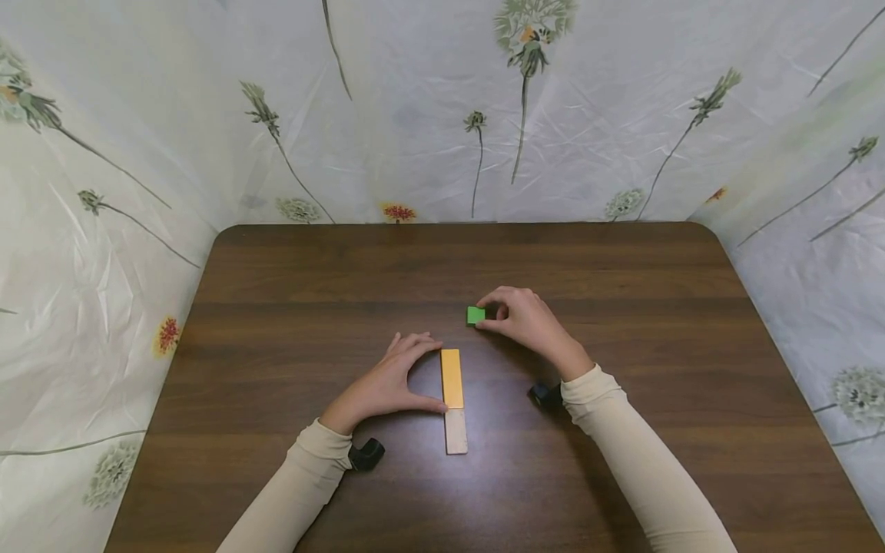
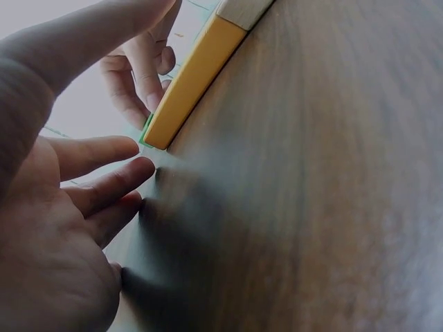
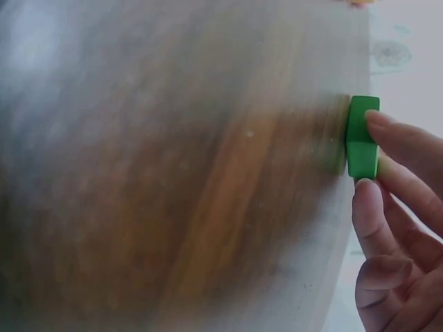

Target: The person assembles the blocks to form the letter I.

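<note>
On the table lies a yellow-orange block (image 1: 452,379), long and flat, end to end with a pale wooden block (image 1: 455,431). My left hand (image 1: 387,388) rests along their left side, thumb tip by the seam and index fingertip near the yellow block's far end. Its fingers are spread and fairly straight in the left wrist view. Farther back, my right hand (image 1: 525,319) pinches a small green block (image 1: 475,316) between thumb and fingertips. The right wrist view shows this green block (image 3: 363,137) low at the tabletop, its two visible faces meeting at an angle.
The dark wooden table (image 1: 311,269) has rounded far corners. A pale curtain (image 1: 415,115) with dandelion prints hangs behind it and along both sides. Black wrist devices (image 1: 366,455) sit under both cream sleeves (image 1: 643,461).
</note>
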Tool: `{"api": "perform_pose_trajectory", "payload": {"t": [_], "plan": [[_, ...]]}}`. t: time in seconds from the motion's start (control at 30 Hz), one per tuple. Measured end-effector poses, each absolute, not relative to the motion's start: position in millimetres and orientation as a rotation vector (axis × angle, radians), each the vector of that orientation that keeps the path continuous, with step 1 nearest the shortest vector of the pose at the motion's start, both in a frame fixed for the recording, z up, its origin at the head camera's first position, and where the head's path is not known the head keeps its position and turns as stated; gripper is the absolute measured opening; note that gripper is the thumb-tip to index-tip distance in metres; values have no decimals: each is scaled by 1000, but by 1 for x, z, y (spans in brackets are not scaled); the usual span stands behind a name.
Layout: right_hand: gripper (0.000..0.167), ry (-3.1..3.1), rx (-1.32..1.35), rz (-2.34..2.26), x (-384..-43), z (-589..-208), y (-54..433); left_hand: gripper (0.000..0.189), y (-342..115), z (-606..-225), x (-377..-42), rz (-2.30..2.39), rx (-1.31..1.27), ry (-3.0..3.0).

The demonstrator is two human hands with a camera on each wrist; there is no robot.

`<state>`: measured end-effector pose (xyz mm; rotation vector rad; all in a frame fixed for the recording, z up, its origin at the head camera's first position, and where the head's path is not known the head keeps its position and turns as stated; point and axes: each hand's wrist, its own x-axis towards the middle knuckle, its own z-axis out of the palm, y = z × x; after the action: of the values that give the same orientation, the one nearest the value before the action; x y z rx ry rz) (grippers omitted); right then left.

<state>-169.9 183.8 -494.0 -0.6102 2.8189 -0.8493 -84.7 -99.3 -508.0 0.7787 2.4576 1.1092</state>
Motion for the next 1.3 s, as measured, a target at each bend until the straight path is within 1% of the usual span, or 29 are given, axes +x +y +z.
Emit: {"api": "perform_pose_trajectory", "payload": {"t": [1.3], "plan": [[30,2765,-681,-857,-161,-488,157,100,-100,-509,-85,1114,782,2453]]}}
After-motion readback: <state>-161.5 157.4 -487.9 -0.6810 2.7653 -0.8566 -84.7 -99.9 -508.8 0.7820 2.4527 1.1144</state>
